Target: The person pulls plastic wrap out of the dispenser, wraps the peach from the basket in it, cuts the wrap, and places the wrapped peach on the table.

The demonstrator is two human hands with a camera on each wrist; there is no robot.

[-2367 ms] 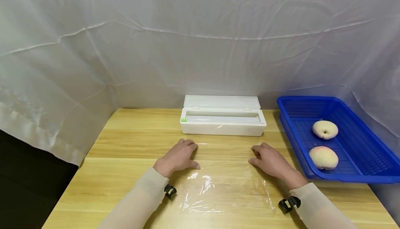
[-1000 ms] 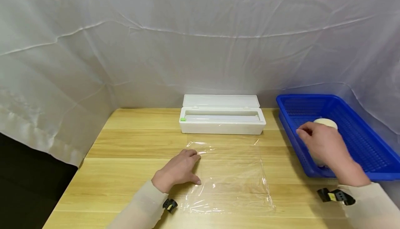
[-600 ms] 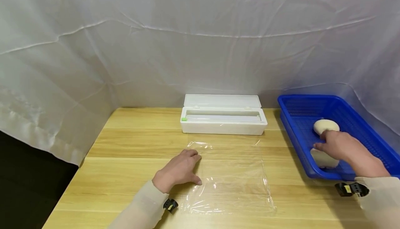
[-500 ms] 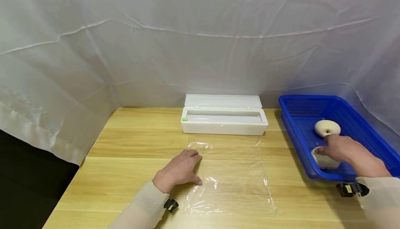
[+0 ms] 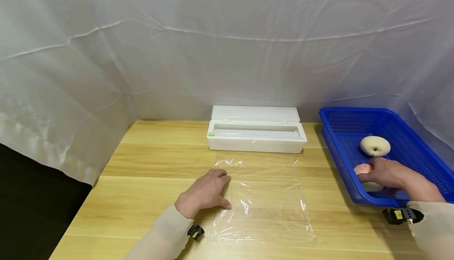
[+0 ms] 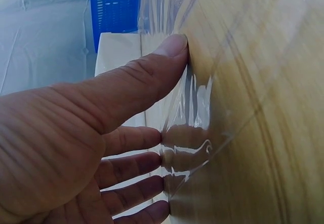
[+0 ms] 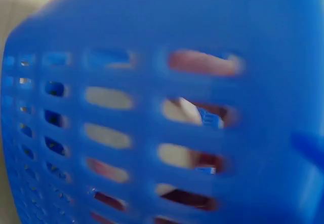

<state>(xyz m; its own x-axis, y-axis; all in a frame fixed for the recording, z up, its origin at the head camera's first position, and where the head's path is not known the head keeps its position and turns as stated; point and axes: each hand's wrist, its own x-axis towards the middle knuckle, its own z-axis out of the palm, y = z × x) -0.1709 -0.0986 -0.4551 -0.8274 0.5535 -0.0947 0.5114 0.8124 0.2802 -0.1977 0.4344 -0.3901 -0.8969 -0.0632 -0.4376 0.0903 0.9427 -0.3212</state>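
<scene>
I watch remotely as the right hand [image 5: 390, 173] grips the nearer peach [image 5: 362, 168], fingers curled around it, inside the blue basket [image 5: 338, 161]. The left hand [image 5: 205, 194], fingers loosely extended, touches the edge of clear film [image 5: 273, 205] on the wooden table [image 5: 149, 181]. I judge the peach light and easily bruised, best cupped around its sides; the film seems flimsy, clingy, best pinched at corners.

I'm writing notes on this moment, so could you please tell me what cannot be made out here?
Much of the nearer peach: head view, covered by the right hand.
The hand's exact grip: right wrist view, behind the wall of the basket, only blurred slivers showing.
The basket's near right corner: head view, cut off by the picture's edge.
Underside of the roll: head view, hidden inside the white box.
</scene>
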